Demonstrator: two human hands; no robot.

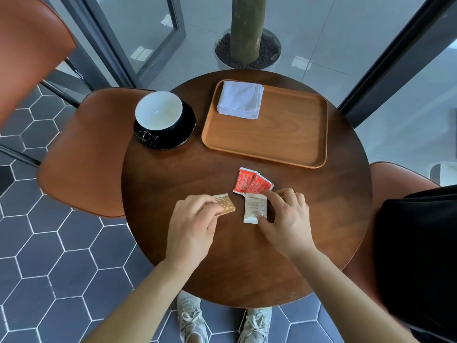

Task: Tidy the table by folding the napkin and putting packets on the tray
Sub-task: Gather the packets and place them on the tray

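Café — round table (173, 243), tray (284, 144), cup (158, 113)

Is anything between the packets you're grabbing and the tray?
Only the red packets lie flat between the white packet and the tray; the brown packet has an open path. The napkin fills only the tray's far-left corner.

We cannot read the small print on the white packet (253, 206) or the red packets (247, 183). Our left hand (191, 226) pinches the brown packet (226, 205), hiding the part behind the grip. Our right hand (288, 219) covers the white packet's edge at its grip.
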